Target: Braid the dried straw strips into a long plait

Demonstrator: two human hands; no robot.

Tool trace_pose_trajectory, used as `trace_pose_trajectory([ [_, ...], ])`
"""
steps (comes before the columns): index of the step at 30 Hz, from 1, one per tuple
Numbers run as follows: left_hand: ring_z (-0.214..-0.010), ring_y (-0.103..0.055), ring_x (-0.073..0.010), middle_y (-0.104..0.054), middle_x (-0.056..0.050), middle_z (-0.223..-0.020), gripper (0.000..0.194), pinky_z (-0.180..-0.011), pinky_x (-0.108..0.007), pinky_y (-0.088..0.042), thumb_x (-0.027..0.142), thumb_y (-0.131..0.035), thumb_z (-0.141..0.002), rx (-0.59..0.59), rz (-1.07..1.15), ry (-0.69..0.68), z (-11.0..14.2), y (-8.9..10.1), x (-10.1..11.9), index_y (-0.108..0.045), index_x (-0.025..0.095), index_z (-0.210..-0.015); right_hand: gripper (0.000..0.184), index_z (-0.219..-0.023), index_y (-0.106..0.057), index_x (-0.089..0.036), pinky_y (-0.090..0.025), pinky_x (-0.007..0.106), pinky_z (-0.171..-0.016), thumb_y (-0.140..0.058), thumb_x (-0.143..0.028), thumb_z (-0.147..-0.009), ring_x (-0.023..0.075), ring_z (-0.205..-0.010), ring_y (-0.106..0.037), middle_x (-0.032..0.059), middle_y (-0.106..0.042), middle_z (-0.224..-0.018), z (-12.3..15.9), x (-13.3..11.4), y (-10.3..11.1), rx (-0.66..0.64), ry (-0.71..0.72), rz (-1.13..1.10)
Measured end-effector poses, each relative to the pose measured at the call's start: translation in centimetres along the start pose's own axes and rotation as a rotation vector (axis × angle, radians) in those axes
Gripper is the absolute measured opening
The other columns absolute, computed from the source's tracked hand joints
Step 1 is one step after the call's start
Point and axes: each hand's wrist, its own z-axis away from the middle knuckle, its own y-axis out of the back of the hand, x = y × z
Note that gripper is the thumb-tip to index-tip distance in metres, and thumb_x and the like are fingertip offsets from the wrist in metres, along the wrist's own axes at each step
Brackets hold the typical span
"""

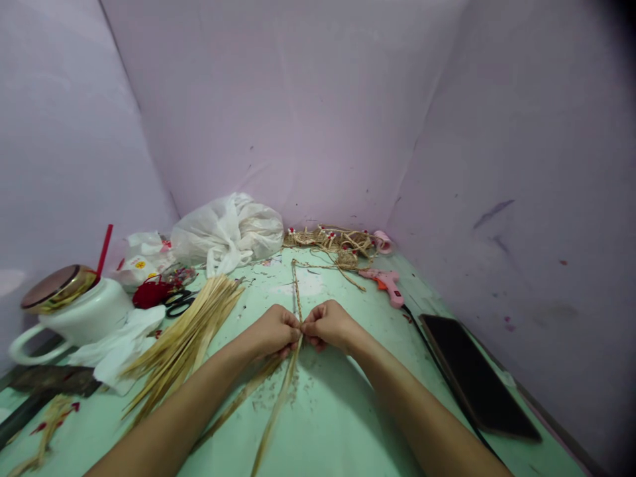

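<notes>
My left hand point(281, 331) and my right hand point(325, 324) meet at the middle of the green table, fingers pinched at the lower end of a thin straw braid point(297, 288). The braid runs away from me, then bends right at its far end. Below my hands, loose flat straw strands point(275, 414) trail toward me, one out from under the left hand. The exact spot where the fingertips press is partly hidden. To the left of my left hand lies a bundle of dry straw strips point(191, 338).
At left are a white mug point(94, 315) with a lid, black scissors point(179, 303), red yarn point(150, 293) and a hammer point(52, 381). A plastic bag point(231, 232) and braided pieces point(330, 238) lie at the back. Right are a pink glue gun point(387, 281) and a phone point(479, 377).
</notes>
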Motion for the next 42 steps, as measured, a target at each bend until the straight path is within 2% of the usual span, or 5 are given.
trace_pose_trajectory([
  [9,-0.033,-0.031,-0.0072,-0.037,0.002,-0.032,0.014,-0.037,-0.021,-0.02,0.018,-0.046,-0.054,0.117,-0.331,0.064,0.8,0.8,0.4,-0.056,0.013,-0.046,0.013,-0.046,-0.051,-0.015,-0.034,0.018,-0.032,-0.048,-0.004,-0.052,0.0062,-0.03,-0.038,-0.0051,-0.046,-0.035,-0.5,0.6,-0.3,-0.011,0.012,-0.02],
  [17,-0.06,-0.054,-0.0189,-0.059,-0.009,-0.064,0.021,-0.05,-0.025,-0.03,0.018,-0.044,-0.065,0.387,-0.726,-0.059,2.7,-3.4,1.9,-0.064,0.015,-0.066,0.009,-0.052,-0.052,-0.013,-0.029,0.015,-0.031,-0.052,-0.005,-0.055,0.0035,-0.032,-0.036,-0.0058,-0.047,-0.036,0.0,0.4,0.5,-0.058,-0.017,-0.171],
  [26,-0.066,-0.057,-0.023,-0.062,-0.012,-0.071,0.024,-0.054,-0.027,-0.034,0.015,-0.042,-0.066,0.338,-0.835,-0.106,2.7,-3.9,1.7,-0.065,0.015,-0.074,0.007,-0.056,-0.054,-0.013,-0.03,0.016,-0.031,-0.057,-0.007,-0.056,0.004,-0.031,-0.037,-0.0064,-0.047,-0.037,-0.3,1.1,0.9,-0.123,0.03,-0.224],
  [35,-0.032,-0.038,-0.0068,-0.053,0.0,-0.05,0.014,-0.034,-0.019,-0.024,0.024,-0.047,-0.068,0.261,0.032,0.114,1.1,0.8,1.9,-0.055,0.013,-0.063,0.008,-0.059,-0.057,-0.011,-0.027,0.015,-0.031,-0.061,-0.011,-0.053,0.0027,-0.033,-0.036,-0.0052,-0.05,-0.042,-0.9,1.8,1.9,-0.239,0.055,-0.344],
  [42,-0.036,-0.044,-0.0034,-0.054,-0.001,-0.051,0.003,-0.034,-0.013,-0.03,0.009,-0.051,-0.061,-0.121,0.579,0.206,-0.2,-0.1,0.6,-0.053,0.009,-0.063,0.01,-0.063,-0.056,-0.012,-0.027,0.015,-0.033,-0.061,-0.013,-0.055,0.0028,-0.034,-0.036,-0.0058,-0.048,-0.041,-0.5,1.6,2.0,-0.243,0.069,-0.317],
])
